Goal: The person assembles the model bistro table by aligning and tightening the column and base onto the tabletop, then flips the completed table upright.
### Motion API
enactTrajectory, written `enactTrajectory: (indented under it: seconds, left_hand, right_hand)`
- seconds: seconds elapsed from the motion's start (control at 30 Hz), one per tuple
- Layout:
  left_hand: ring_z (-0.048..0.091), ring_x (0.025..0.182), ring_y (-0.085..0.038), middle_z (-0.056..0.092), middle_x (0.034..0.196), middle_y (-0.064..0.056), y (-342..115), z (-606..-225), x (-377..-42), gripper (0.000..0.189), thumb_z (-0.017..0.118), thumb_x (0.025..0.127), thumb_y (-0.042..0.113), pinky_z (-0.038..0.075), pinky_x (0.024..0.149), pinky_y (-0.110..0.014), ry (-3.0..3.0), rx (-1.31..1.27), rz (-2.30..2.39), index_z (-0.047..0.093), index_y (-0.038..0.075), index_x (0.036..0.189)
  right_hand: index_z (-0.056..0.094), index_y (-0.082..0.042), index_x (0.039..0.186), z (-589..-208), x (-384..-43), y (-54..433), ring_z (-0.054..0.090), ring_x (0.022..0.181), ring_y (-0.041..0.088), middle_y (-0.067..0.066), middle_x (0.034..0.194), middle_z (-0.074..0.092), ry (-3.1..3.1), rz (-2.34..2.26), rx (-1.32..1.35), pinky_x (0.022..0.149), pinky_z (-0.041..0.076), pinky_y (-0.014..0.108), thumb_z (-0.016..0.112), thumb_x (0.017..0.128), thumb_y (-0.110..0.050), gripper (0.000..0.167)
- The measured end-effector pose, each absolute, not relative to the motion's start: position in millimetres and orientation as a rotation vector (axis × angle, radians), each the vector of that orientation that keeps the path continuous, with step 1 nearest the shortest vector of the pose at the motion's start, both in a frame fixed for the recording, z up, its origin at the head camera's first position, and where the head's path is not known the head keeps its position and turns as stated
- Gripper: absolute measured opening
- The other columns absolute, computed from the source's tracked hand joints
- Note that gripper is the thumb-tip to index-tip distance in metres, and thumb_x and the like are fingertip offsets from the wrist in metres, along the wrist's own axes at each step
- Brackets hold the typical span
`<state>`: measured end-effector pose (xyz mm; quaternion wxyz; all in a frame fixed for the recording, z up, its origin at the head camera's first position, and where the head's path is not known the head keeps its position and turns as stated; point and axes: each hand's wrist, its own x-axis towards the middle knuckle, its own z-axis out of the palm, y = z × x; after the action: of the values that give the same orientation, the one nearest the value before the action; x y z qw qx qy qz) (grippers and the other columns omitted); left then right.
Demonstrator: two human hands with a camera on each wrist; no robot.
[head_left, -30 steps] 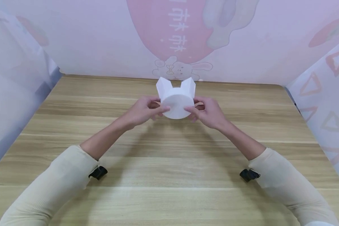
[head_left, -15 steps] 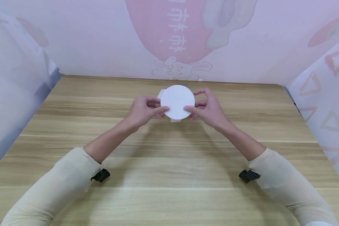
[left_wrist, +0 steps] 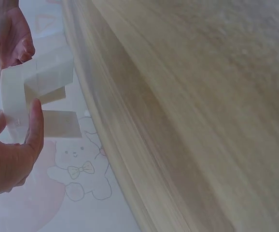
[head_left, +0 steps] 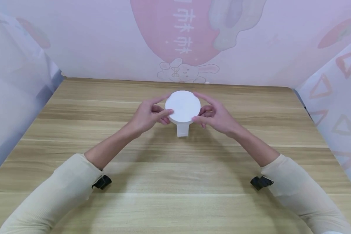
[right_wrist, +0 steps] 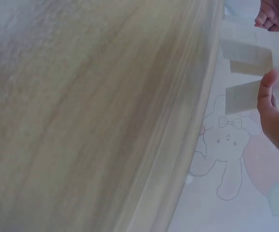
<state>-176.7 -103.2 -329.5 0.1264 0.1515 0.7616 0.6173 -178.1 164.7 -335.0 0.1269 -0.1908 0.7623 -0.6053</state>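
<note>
A small white stool-shaped piece with a round flat top and blocky legs is held between both hands near the back of the table. Its disc faces up, and one leg points toward the person. My left hand grips the left rim, thumb on the top's edge. On the opposite side my right hand holds the rim the same way, its index finger stretched along the far edge. In the left wrist view the legs of the stool point toward the tabletop, with a narrow gap showing. The right wrist view shows leg ends too.
The wood-grain table spreads out below the forearms. Behind it stands a pale wall printed with rabbits and a pink shape. White sheets hang at the left and right.
The white piece has been turned over: its legs pointed up and away a second ago, and now point down, disc on top. Both hands shifted their fingers along the rim.
</note>
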Motion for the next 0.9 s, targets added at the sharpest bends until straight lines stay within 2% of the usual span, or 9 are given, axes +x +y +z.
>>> enactTrajectory:
  seconds: [0.17,0.27,0.37,0.47,0.6,0.9]
  left_hand:
    - [0.073,0.085,-0.038,0.074,0.094,-0.025,-105.9,-330.0,-178.1,0.071,0.074,0.096,0.005,0.062,0.081,-0.042,2.205,0.459,1.717,0.040,0.009,0.159]
    - [0.074,0.085,-0.036,0.074,0.096,-0.027,-107.4,-331.4,-178.6,0.077,0.077,0.093,0.003,0.061,0.084,-0.045,2.197,0.478,1.673,0.038,0.009,0.160]
    - [0.074,0.084,-0.037,0.073,0.096,-0.028,-108.9,-332.6,-178.0,0.082,0.079,0.091,0.002,0.061,0.085,-0.047,2.190,0.484,1.653,0.036,0.007,0.160]
    - [0.074,0.084,-0.038,0.073,0.096,-0.029,-110.1,-333.4,-176.9,0.084,0.080,0.090,0.002,0.062,0.084,-0.043,2.190,0.481,1.632,0.036,0.006,0.160]
    - [0.074,0.084,-0.039,0.073,0.097,-0.031,-110.3,-333.7,-176.2,0.082,0.080,0.090,0.003,0.062,0.081,-0.039,2.189,0.474,1.623,0.036,0.005,0.160]
    - [0.075,0.084,-0.039,0.075,0.099,-0.027,-110.1,-337.5,-177.1,0.080,0.078,0.091,0.001,0.060,0.084,-0.051,2.161,0.430,1.635,0.038,0.005,0.159]
  right_hand:
    - [0.038,-0.011,0.160,-335.2,-177.0,167.6,0.060,0.065,0.026,0.020,0.085,0.064,2.178,-1.736,-0.532,0.059,0.052,0.030,0.075,0.090,0.006,0.081]
    - [0.038,-0.011,0.161,-335.2,-176.0,168.7,0.059,0.064,0.022,0.023,0.086,0.065,2.157,-1.727,-0.516,0.059,0.051,0.029,0.075,0.090,0.006,0.081]
    - [0.037,-0.011,0.161,-336.2,-175.8,169.3,0.060,0.065,0.023,0.031,0.089,0.064,2.147,-1.712,-0.510,0.059,0.051,0.028,0.075,0.091,0.005,0.081]
    - [0.038,-0.011,0.161,-337.7,-176.1,169.4,0.061,0.067,0.027,0.038,0.092,0.063,2.147,-1.692,-0.508,0.059,0.052,0.029,0.075,0.091,0.004,0.081]
    - [0.039,-0.013,0.161,-338.5,-175.8,169.2,0.063,0.070,0.030,0.037,0.093,0.065,2.155,-1.664,-0.484,0.059,0.052,0.029,0.076,0.092,0.001,0.080]
    - [0.039,-0.015,0.161,-339.9,-175.8,168.2,0.063,0.070,0.022,0.034,0.091,0.067,2.157,-1.620,-0.433,0.060,0.052,0.026,0.077,0.093,-0.003,0.078]
